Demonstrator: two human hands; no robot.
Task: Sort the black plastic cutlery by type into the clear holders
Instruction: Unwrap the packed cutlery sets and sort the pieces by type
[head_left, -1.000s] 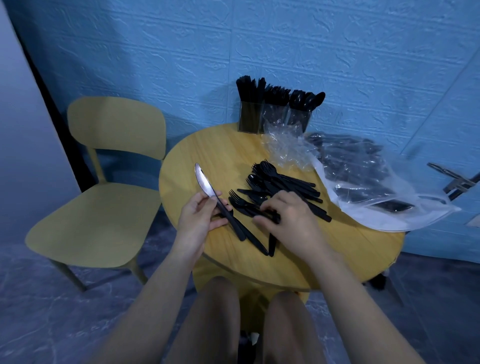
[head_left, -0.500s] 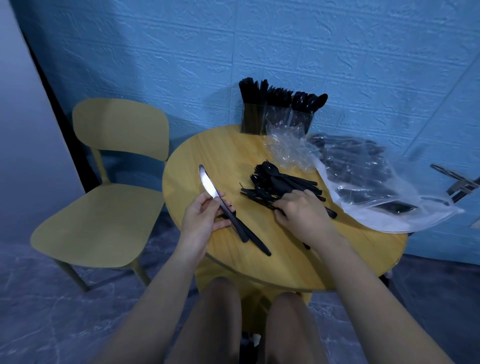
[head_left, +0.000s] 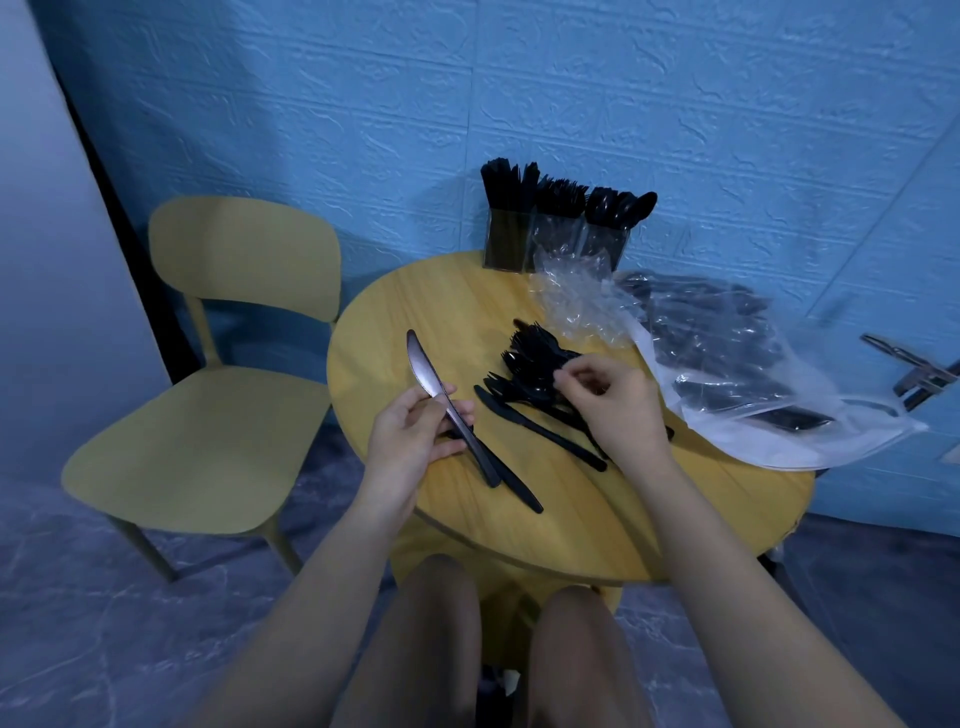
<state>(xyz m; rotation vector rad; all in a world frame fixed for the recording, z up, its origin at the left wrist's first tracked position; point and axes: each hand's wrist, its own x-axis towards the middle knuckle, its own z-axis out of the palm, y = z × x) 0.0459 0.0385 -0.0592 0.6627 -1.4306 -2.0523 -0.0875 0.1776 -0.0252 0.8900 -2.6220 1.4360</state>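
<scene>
A loose pile of black plastic cutlery (head_left: 535, 364), forks and spoons, lies in the middle of the round wooden table (head_left: 519, 540). My left hand (head_left: 410, 436) grips a small bunch of black knives (head_left: 457, 421), blades pointing up and away. My right hand (head_left: 613, 400) hovers over the near side of the pile with curled fingers picking at a piece; what it holds I cannot make out. One knife (head_left: 540, 428) lies flat between my hands. Three clear holders (head_left: 558, 234), filled with knives, forks and spoons, stand at the table's far edge.
A crumpled clear wrapper (head_left: 576, 301) lies in front of the holders. A large plastic bag (head_left: 753, 374) with more black cutlery covers the table's right side. A yellow chair (head_left: 218, 415) stands on the left. The blue wall is right behind the table.
My right hand has moved up from the table's near part onto the pile and its fingers have curled there. My left hand still holds the knives in about the same spot.
</scene>
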